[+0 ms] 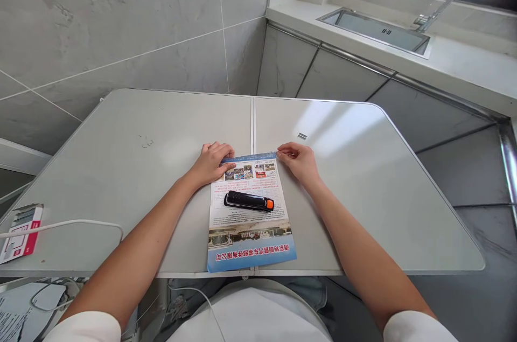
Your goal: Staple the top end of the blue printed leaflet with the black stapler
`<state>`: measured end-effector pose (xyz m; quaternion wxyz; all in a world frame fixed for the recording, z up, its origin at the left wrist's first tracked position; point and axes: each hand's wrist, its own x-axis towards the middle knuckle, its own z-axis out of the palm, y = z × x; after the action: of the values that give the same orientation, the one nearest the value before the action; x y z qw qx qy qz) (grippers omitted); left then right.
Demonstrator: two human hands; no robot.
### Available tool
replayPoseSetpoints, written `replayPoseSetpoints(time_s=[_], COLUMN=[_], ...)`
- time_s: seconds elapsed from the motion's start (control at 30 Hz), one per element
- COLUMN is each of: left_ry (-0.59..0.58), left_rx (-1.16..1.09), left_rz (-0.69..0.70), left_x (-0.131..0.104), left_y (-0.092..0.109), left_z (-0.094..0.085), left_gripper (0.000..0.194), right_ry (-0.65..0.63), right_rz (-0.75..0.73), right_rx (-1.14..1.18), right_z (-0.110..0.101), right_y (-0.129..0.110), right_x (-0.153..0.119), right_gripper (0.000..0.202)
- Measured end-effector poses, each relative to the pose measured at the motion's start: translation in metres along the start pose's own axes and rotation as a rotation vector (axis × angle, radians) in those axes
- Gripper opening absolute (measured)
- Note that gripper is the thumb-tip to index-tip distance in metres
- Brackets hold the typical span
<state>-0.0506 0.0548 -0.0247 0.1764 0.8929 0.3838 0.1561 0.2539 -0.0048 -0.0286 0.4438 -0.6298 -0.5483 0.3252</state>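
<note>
A printed flyer [250, 226] with blue edges, small photos and red and black text lies on the folding table; its print is upside down to me. Across its middle rests a black stapler [247, 201] with an orange tip, touched by neither hand. My left hand [214, 163] grips the flyer's far left corner, thumb on top and the other fingers curled past the far edge. At the far right corner, my right hand [299, 163] pinches the paper between thumb and fingertips. Just beyond that hand lie short staple strips [302, 136].
Loose staples [146, 142] are scattered on the left half of the table [363, 186]. A red and white box [22, 234] with grey strips sits at the left edge, crossed by a white cable [81, 221]. Behind on the right is a counter with a sink [375, 32].
</note>
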Motion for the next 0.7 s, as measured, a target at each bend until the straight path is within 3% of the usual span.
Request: replayPoseSetpoints(time_s=[0.2, 0.4, 0.7], left_ry=[-0.005, -0.009, -0.012], left_rx=[-0.01, -0.013, -0.022], left_rz=[0.007, -0.005, -0.021], left_x=[0.0, 0.0, 0.0], left_y=[0.0, 0.002, 0.003], left_z=[0.0, -0.001, -0.001], left_gripper=[0.015, 0.014, 0.013], right_ry=[0.001, -0.108, -0.149], right_rz=[-0.011, 0.007, 0.019], right_rx=[0.09, 0.282, 0.279], right_z=[0.006, 0.01, 0.012], right_y=[0.0, 0.002, 0.004], right_x=[0.002, 0.004, 0.006], right_gripper=[0.017, 0.024, 0.031])
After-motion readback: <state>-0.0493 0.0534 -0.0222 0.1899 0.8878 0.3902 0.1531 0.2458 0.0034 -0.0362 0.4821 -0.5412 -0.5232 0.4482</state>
